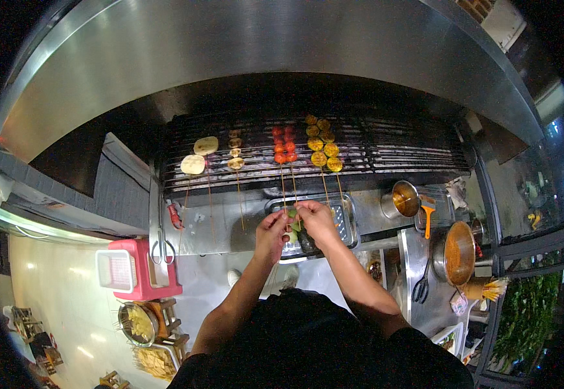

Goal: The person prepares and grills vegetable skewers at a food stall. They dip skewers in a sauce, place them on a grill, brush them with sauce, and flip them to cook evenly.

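Note:
My left hand (pixel 273 233) and my right hand (pixel 315 221) meet over a metal tray (pixel 355 233) at the grill's front edge. Each has its fingers closed on the lower end of a wooden skewer bearing red tomatoes (pixel 284 146). Green vegetable pieces (pixel 292 224) show between and below the hands. On the grill grate (pixel 408 158), skewers of yellow-green round slices (pixel 325 146) lie right of the tomatoes. To their left are a skewer of small browned pieces (pixel 235 151) and two skewers with large pale round slices (pixel 193 164).
A steel hood (pixel 282 39) overhangs the grill. At right stand a steel pot of sauce (pixel 405 198), an orange-handled brush (pixel 428 219), a bowl of reddish seasoning (pixel 459 253) and black tongs (pixel 421 287). At left are metal tongs (pixel 162 248), a pink stool (pixel 172 282) and a white basket (pixel 116 270).

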Tool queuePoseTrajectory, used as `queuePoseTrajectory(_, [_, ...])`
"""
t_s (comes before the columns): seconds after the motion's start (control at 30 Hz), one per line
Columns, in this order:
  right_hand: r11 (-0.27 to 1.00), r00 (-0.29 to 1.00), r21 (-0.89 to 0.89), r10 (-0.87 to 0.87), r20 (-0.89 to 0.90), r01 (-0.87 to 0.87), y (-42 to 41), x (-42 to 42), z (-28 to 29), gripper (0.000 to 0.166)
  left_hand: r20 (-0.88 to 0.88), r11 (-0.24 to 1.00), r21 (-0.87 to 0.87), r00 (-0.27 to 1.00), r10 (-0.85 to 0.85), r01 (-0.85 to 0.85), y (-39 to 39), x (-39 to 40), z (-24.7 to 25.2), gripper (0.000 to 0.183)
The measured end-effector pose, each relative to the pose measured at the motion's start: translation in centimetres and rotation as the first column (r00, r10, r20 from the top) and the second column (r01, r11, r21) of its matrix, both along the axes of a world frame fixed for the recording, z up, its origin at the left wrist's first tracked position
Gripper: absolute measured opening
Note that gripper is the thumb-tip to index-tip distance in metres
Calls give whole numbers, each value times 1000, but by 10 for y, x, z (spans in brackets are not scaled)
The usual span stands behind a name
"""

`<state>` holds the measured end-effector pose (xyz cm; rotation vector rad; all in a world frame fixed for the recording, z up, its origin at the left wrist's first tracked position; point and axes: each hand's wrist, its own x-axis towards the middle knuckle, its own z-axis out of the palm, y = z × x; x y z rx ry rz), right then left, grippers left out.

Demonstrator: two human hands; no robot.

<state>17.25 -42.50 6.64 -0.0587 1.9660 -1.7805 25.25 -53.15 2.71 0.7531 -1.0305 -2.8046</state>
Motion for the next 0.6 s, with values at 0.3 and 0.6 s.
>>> queuePoseTrajectory(0.3, [998,988,44,58,-142,-52,-7,5,-20,18,-69,991,-107,995,69,-76,-8,-4,7,24])
queuePoseTrajectory(0.6, [992,973,-8,125,-196,-129,-29,11,-12,17,-69,984,-97,987,146,-152,-19,1,14,16])
